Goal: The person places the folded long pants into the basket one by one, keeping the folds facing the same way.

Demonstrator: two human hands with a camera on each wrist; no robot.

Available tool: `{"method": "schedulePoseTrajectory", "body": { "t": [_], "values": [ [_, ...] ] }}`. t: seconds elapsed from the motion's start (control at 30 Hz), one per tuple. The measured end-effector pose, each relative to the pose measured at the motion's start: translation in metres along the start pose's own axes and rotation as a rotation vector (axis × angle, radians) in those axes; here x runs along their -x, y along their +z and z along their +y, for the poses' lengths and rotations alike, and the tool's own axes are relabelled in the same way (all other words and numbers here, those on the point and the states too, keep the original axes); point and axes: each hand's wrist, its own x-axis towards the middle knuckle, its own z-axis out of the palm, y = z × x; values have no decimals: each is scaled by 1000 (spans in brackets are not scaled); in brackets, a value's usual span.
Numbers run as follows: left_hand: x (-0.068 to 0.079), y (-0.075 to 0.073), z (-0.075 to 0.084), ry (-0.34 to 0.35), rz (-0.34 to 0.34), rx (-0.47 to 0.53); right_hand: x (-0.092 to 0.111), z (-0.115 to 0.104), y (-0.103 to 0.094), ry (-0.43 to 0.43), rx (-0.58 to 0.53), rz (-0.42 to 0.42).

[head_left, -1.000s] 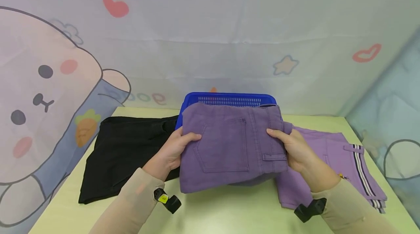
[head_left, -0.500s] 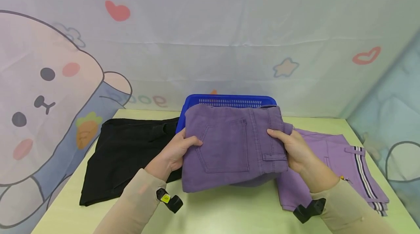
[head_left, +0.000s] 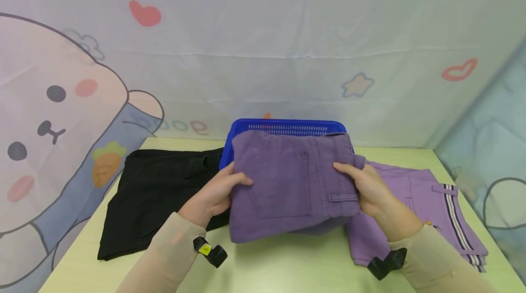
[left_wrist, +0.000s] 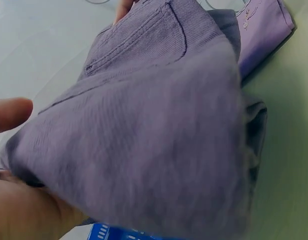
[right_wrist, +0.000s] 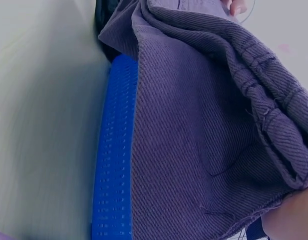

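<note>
A folded pair of purple denim pants is held up in front of the blue basket, with a back pocket and belt loops facing me. My left hand grips its left edge, thumb on the front and fingers hidden behind. On the opposite edge my right hand pinches the cloth near the waistband, thumb in front. In the left wrist view the folded denim fills most of the frame. The right wrist view shows the underside of the cloth and the basket's perforated wall beyond it.
Black folded pants lie on the pale yellow table at the left. Lilac pants with a striped side band lie at the right. Behind the table hangs a printed cloth backdrop.
The left edge of the purple pants and my left hand have shifted slightly to the right. My right hand stays nearly in place, and both grips look unchanged.
</note>
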Motion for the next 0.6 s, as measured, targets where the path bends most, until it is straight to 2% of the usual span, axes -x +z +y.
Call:
{"method": "schedulePoseTrajectory", "body": {
  "t": [0.27,0.6],
  "values": [
    [1,-1,-1,-10,-67,-28,0,0,-1,9,2,5],
    [-4,-4,0,-4,-39,-52,-4,-2,-2,3,36,18]
  ]
}}
